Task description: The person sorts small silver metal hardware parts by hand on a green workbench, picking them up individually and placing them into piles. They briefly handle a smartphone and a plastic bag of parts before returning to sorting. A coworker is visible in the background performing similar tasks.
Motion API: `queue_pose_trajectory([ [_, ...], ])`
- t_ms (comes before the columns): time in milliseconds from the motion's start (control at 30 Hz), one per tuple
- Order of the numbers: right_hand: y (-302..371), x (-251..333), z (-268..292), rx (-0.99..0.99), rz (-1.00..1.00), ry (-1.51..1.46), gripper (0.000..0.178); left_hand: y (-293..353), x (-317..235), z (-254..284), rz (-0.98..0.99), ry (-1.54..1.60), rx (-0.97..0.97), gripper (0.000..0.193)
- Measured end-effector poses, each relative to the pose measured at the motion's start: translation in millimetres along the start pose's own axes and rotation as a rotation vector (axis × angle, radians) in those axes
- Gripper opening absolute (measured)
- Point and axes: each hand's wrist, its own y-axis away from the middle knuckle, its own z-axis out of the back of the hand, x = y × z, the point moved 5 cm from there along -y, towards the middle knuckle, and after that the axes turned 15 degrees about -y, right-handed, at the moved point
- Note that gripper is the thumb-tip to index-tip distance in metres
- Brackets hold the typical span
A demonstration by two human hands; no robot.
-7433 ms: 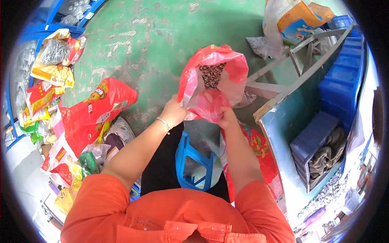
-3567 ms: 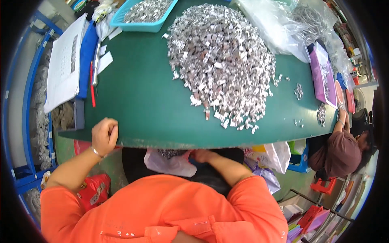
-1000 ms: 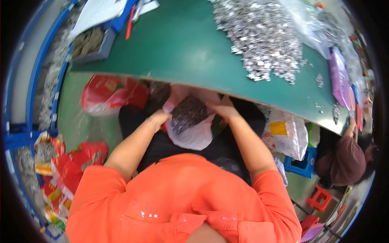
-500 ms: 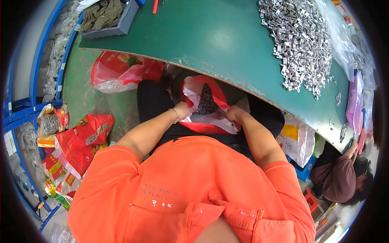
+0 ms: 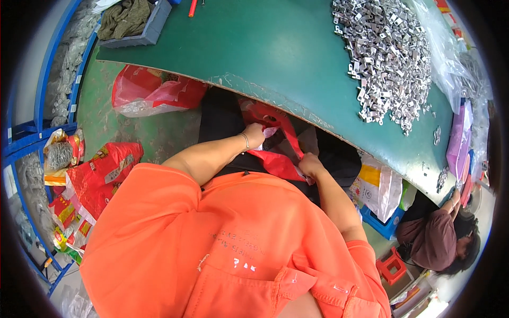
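A red sack [image 5: 277,165] with a pale lining stands between my knees, partly under the table's edge. My left hand [image 5: 254,136] is closed on the left side of its mouth, and a bracelet circles that wrist. On the right, my right hand [image 5: 311,165] grips the sack's rim with curled fingers. Between the two hands the mouth is narrowed and folded, so only a little of the dark inside shows. What lies in the sack is mostly hidden.
A green table [image 5: 265,53] spans the front, bearing a heap of small metal brackets [image 5: 389,63] and a grey bin [image 5: 146,32] with cloth. Another red bag [image 5: 154,95] sits beneath its left edge. Red packaging [image 5: 106,172] lies left, beside blue racks. A co-worker [image 5: 437,238] sits right.
The sack's mouth has gone from wide, with dark small pieces visible, to narrow and folded. My left hand has moved right and slightly up; my right hand is a little lower.
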Motion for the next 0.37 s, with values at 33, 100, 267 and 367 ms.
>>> queue_pose_trajectory([
  [33, -0.3, -4.7, 1.3, -0.008, -0.025, -0.021, 0.031, -1.7, -2.8, 3.3, -0.020, -0.035, -0.029, 0.025],
  [100, -1.8, -9.7, 2.0, -0.005, -0.048, 0.006, 0.030, -12.2, 11.1, -1.8, 0.009, 0.102, -0.107, 0.024],
  [267, 2.6, -7.6, 18.5, -0.151, 0.004, -0.168, 0.029, -18.3, 32.4, 22.1, 0.061, 0.415, -0.290, 0.023],
  [367, -10.7, -15.4, 17.6, -0.134, -0.079, -0.344, 0.030, -4.2, 34.2, 54.3, 0.003, -0.104, -0.235, 0.026],
])
